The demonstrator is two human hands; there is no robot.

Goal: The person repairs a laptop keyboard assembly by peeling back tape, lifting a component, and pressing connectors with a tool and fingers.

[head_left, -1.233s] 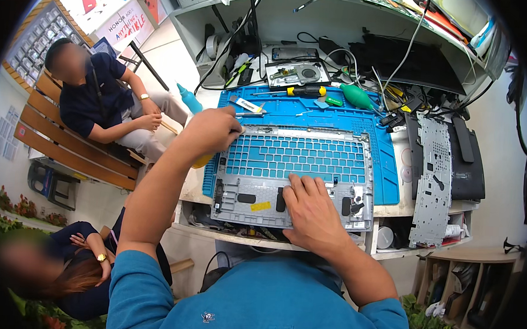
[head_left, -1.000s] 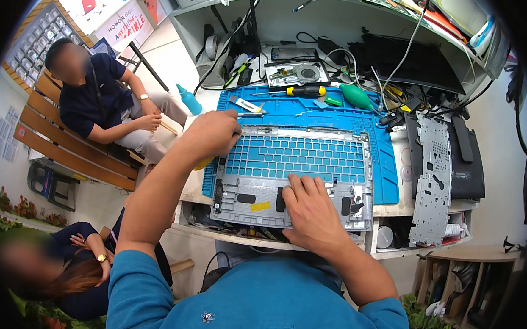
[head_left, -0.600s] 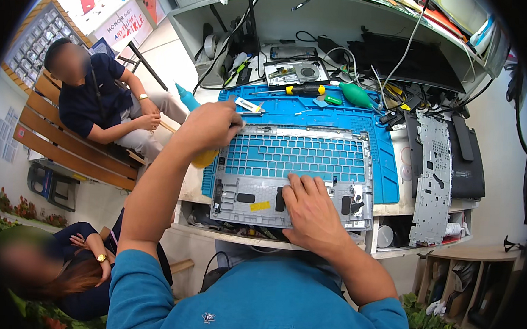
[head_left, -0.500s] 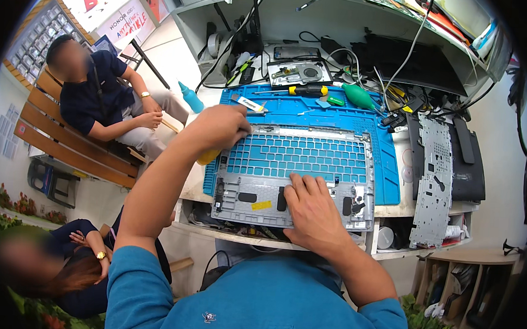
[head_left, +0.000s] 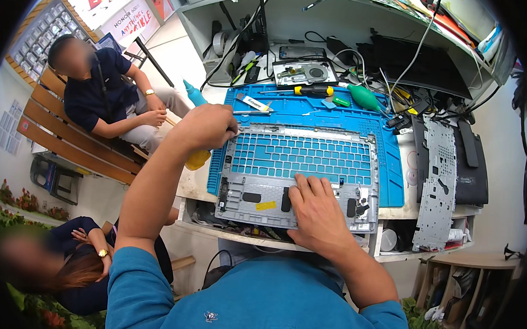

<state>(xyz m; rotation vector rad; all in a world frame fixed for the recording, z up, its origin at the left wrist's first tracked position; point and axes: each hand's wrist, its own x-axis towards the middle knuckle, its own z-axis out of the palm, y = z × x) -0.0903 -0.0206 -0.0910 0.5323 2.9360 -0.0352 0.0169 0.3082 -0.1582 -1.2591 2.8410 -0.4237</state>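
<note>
A grey laptop top case (head_left: 232, 189) lies on a blue repair mat (head_left: 394, 171), its keyboard openings showing the blue beneath. At its far left corner is my left hand (head_left: 204, 127), fingers curled and pinched together; whatever is between the fingertips is hidden. My right hand (head_left: 319, 210) rests on the palm-rest part of the case, right of the middle, with its fingers stretched out and the thumb at the near edge. A yellow round thing (head_left: 198, 160) shows partly below my left hand. Close beyond that hand stands a light-blue squeeze bottle (head_left: 193, 92).
Beyond the case lie a yellow-black screwdriver (head_left: 314, 91), a green air blower (head_left: 363, 98) and tweezers (head_left: 251, 112). A perforated metal plate (head_left: 436, 185) leans over the desk's right edge. Cables hang from the shelf. Two people sit at the left, one on a wooden bench (head_left: 77, 140).
My left hand has shifted slightly left along the corner of the top case, its fingers still curled. My right hand stays in place on the palm rest. The whole view has shifted slightly.
</note>
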